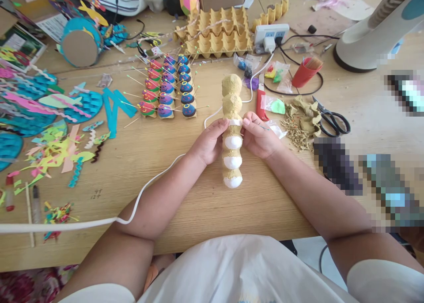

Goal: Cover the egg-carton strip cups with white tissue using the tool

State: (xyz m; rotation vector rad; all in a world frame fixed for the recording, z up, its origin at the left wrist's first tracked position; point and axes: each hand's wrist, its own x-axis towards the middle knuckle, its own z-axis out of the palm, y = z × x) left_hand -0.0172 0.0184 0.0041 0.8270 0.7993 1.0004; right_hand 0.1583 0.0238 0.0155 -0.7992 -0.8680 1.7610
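Observation:
A yellowish egg-carton strip (231, 86) with rounded bumps stands lengthwise between my hands, over the wooden table. White material covers the faces of its three lower bumps, and a narrower white band crosses the strip between my fingertips. My left hand (212, 140) grips the strip's left edge with thumb and fingers. On the right edge, my right hand (260, 134) pinches at the end of the white band, and a thin dark-tipped stick shows by its fingers. Three rows of painted carton bumps with pins (166, 89) stand to the left of the strip.
Scissors (331, 117), carton scraps (294, 128), a red-handled knife (261, 102) and a red cup (306, 73) lie or stand right. A white cable (145, 183) crosses my left forearm. Coloured cutouts (66, 153) cover the left side. Egg trays (218, 31) and a power strip (271, 32) are behind.

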